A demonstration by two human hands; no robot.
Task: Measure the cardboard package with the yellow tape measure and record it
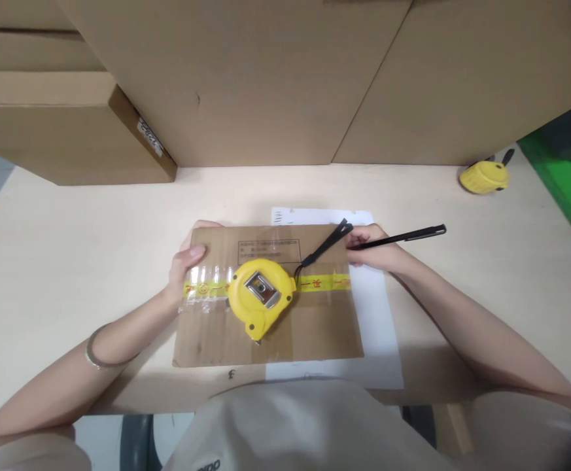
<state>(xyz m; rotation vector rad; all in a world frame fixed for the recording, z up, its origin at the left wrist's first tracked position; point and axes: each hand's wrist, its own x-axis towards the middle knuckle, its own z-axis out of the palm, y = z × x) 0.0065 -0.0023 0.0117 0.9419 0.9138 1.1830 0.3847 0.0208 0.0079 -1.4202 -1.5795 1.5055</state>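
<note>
I'm seeing left grip (183,263) clasping carton (207,340), right grip (369,244) pinching black pen (420,233); tape measure (261,297) is lying unheld on top, possibly sliding off if tilting starts.

We see matt cardboard carton (322,327), glossy packing tape (317,282) across it; atop carton, smooth plastic tape measure (242,299), shiny metal clip (262,289); under carton, matt paper sheet (376,320).

Greyish shirt (295,428), slim metallic bracelet (90,355)
</note>
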